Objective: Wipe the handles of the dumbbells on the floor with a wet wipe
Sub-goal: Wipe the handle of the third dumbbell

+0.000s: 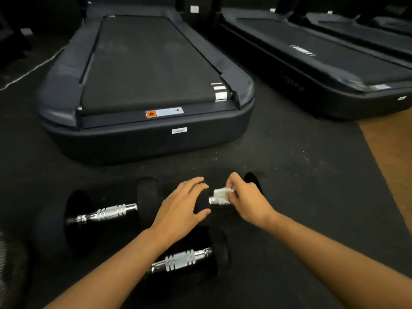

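On the floor (312,175) just before the treadmill (145,134), your right hand (245,197) pinches the wipe (220,192) against the handle (213,200) of the far dumbbell (253,180). Your left hand (182,204) clasps its head (201,202), fingers spread. Ease that hold and it may roll out from under the wipe.

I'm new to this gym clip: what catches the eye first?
The right hand holds a white wipe on the shiny handle of a dumbbell while the left hand grips its black end. A second dumbbell lies left, a third dumbbell nearer, and a big treadmill stands behind.
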### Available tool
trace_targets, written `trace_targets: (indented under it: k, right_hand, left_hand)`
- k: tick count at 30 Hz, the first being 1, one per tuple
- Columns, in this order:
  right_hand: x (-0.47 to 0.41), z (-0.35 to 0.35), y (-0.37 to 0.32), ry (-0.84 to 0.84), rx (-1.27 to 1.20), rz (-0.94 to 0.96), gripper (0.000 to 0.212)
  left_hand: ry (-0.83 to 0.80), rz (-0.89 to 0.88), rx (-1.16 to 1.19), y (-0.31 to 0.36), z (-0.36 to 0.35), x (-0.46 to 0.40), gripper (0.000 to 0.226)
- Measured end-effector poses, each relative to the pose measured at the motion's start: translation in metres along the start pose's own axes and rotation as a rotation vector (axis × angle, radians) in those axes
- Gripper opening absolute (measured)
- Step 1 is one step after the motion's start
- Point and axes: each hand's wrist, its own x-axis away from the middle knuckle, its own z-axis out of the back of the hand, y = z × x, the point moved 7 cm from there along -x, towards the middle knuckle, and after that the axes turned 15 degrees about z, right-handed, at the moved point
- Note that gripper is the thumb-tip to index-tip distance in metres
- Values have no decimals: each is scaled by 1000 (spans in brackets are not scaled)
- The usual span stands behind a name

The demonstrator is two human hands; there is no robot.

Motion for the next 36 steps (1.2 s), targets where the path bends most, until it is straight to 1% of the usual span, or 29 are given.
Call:
trace_targets:
  k: [2, 3, 5, 8, 10, 11, 13, 15, 17, 20, 23, 24, 26, 27, 28, 31, 33, 36]
  right_hand:
    - [-11, -9, 16, -13, 58, 34, 31]
    - [-18, -15, 24, -17, 94, 65, 37]
    - [-32, -35, 40, -43, 148, 116, 39]
    - [-37, -74, 57, -126, 244, 158, 43]
    - [-25, -94, 66, -83, 292, 201, 48]
    - [-19, -99, 70, -22, 309, 225, 46]
    - [-15, -101, 74, 90, 334, 270, 31]
    - [-24, -102, 75, 108, 257, 241, 27]
    - [-33, -105, 75, 119, 246, 260, 21]
    - [-32, -103, 76, 63, 247, 302, 30]
    - [-41, -98, 84, 7, 186, 201, 19]
    - [-42, -100, 83, -7, 187, 181, 21]
    - [-34, -107, 76, -21, 229, 248, 40]
    - [-29, -107, 74, -19, 221, 294, 47]
    - [-25, -104, 75, -19, 195, 308, 48]
    - [-33, -96, 83, -26, 38, 250, 41]
    - [-36, -99, 79, -2, 10, 251, 37]
    - [-25, -97, 76, 65, 17, 308, 29]
  left_hand:
    - [17, 4, -22, -2, -14, -11, 62]
    - [24, 8, -32, -3, -22, -16, 64]
    - [42, 0, -73, -7, -41, -23, 69]
    - [42, 19, -126, -18, -68, -25, 77]
    - [21, 50, -116, -28, -83, -24, 77]
    - [15, 59, -105, -31, -88, -23, 76]
    - [17, 63, -84, -34, -93, -22, 75]
    - [17, 70, -43, -33, -94, -22, 74]
    - [21, 92, 11, -32, -95, -22, 74]
    - [29, 104, 65, -32, -96, -23, 73]
    - [44, 94, 100, -33, -93, -23, 73]
    - [43, 93, 109, -33, -93, -23, 73]
    - [47, 100, 123, -32, -92, -23, 73]
    - [50, 105, 127, -32, -91, -22, 73]
    - [52, 109, 132, -32, -91, -22, 73]
    - [75, 115, 150, -31, -91, -22, 74]
    - [83, 121, 168, -31, -91, -22, 75]
    - [76, 131, 189, -32, -90, -21, 74]
